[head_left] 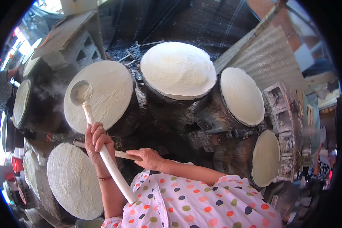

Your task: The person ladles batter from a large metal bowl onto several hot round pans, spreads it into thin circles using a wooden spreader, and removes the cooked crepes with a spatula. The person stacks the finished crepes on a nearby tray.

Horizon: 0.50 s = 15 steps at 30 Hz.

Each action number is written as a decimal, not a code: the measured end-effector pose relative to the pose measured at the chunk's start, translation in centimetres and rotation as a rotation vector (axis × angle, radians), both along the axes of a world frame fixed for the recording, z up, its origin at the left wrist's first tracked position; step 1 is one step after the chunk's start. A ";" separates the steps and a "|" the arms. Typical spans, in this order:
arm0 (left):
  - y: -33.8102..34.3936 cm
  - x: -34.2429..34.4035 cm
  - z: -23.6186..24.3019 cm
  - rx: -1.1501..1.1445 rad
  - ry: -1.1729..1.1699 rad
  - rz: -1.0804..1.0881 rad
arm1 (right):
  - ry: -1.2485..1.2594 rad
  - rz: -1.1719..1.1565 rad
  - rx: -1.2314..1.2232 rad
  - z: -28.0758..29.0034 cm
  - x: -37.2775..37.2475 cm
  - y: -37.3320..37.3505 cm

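Note:
My left hand [98, 141] is wrapped round the long white handle of a ladle [111, 167]. The handle's lower end comes back near my spotted shirt. At its far end, the round ladle bowl rests on or just above a white batter sheet [112, 89] covering a round, drum-like stove top at the left; I cannot tell whether they touch. Some pale batter shows inside the bowl. My right hand [150, 159] grips a thin, flat-ended wooden stick [123, 154]. That stick runs leftward behind my left wrist, its far end near a lower-left batter sheet [74, 182].
Similar drum stoves curve round me, with white sheets at far centre [177, 68], right [242, 97] and lower right [266, 159]. Behind them leans a corrugated panel [277, 57]. A hollow concrete block [281, 125] borders the right side. Another person's arm [12, 72] shows at far left.

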<state>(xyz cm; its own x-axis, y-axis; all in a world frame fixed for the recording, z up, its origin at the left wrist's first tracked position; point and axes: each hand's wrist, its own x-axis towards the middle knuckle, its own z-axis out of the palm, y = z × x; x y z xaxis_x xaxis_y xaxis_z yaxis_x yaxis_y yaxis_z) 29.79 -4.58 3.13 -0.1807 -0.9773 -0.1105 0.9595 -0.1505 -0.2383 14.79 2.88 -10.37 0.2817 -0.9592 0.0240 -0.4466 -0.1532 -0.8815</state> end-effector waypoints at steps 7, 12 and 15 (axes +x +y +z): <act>0.4 -1.7 0.5 -0.034 -0.057 -0.011 | 0.481 -0.654 -0.246 0.8 -13.6 -5.6; 0.4 -3.5 0.6 -0.027 -0.065 0.016 | 0.772 -0.670 -0.472 1.6 -20.5 -10.2; 0.4 -4.7 0.7 -0.016 -0.083 0.042 | 0.822 -0.485 -0.536 2.1 -22.4 -11.9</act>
